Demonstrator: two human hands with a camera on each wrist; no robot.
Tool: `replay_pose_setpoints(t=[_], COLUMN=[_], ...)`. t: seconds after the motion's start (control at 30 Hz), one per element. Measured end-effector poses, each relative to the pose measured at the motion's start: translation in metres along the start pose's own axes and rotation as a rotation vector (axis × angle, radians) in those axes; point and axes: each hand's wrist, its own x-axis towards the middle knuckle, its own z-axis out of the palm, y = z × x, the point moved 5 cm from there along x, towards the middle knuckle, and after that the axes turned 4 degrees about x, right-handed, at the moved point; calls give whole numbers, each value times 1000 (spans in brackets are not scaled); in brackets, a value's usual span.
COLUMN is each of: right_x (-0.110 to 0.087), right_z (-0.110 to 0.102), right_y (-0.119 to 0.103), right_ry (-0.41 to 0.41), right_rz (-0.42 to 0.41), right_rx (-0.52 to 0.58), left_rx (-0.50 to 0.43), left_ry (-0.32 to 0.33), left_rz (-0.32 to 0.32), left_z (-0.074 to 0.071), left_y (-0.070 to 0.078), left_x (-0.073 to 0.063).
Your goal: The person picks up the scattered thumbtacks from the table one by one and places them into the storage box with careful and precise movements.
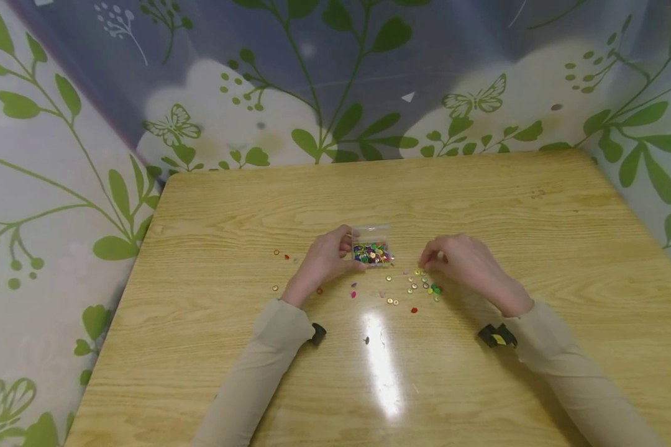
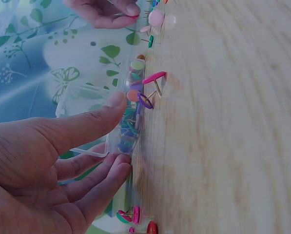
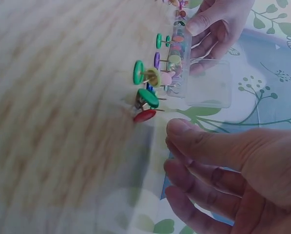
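A small clear plastic box point(image 1: 371, 264) of colourful thumbtacks stands on the table with its lid point(image 1: 371, 233) raised. My left hand point(image 1: 328, 253) grips the box at its left side, thumb along the front, fingers point(image 2: 99, 180) behind. To the right, my right hand point(image 1: 465, 261) is held low over loose thumbtacks point(image 1: 414, 286), thumb and index finger together. In the left wrist view a bit of red point(image 2: 135, 17), seemingly a thumbtack, shows at its fingertips; the right wrist view hides it behind the thumb. Close before the box lie a pink thumbtack point(image 2: 155, 77) and a purple one point(image 2: 145, 101).
More thumbtacks lie left of the box, including a red one point(image 1: 287, 256) and a ring-like one point(image 1: 276, 252). A lone dark tack point(image 1: 366, 340) is nearer the front, by a light reflection. Patterned cloth point(image 1: 335, 81) borders the wooden table point(image 1: 229, 211) at the back and sides.
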Motion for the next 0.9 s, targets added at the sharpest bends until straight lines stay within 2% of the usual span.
replay_pose_setpoints(t=[0.33,0.9], right_x=[11,45], right_z=[0,5], right_y=[-14,-55], right_ry=[8,125], right_rz=[-41,-87], right_rx=[-22,-24], left_rx=[-13,-10], left_ry=[-3,-4], left_rz=[-9,0], left_z=[-1,-1], left_y=[1,1], left_x=[-1,0])
